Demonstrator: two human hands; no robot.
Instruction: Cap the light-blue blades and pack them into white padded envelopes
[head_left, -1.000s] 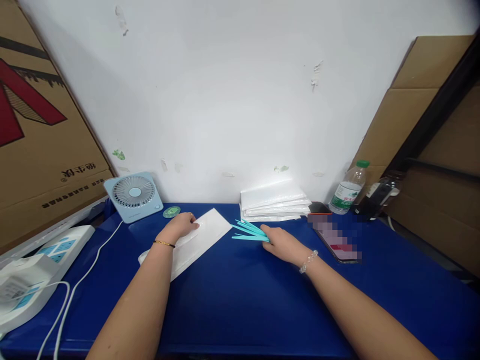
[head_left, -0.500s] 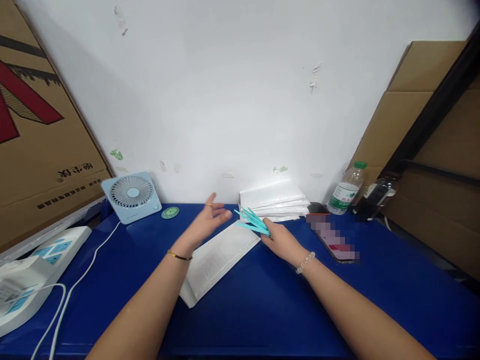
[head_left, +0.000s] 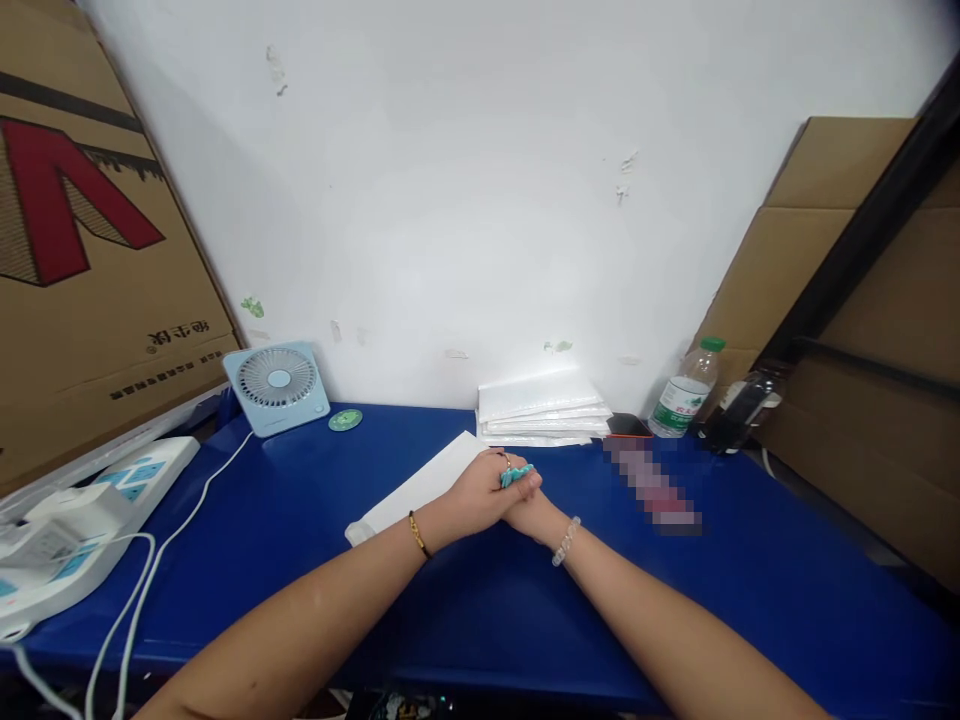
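My left hand (head_left: 480, 490) and my right hand (head_left: 536, 512) are pressed together over the table, fingers closed. Ends of a bundle of thin turquoise strips (head_left: 516, 476) poke out at the top between my left thumb and forefinger; the rest is hidden inside the grip. Much of my right hand is covered by the left. Below and behind my left hand lies a flat white padded envelope (head_left: 420, 488), slanting across the blue table, partly covered by my left hand and forearm.
A stack of white padded envelopes (head_left: 544, 405) rests against the wall. To its right are a phone (head_left: 652, 485), a water bottle (head_left: 684, 395) and a dark bottle (head_left: 742, 410). At left stand a blue fan (head_left: 277, 385), a green disc (head_left: 345, 420) and a power strip (head_left: 150, 480) with cables.
My left hand has moved right and closed round the turquoise strips, meeting my right hand. The strips, fanned out before, are now mostly covered. The view has shifted slightly.
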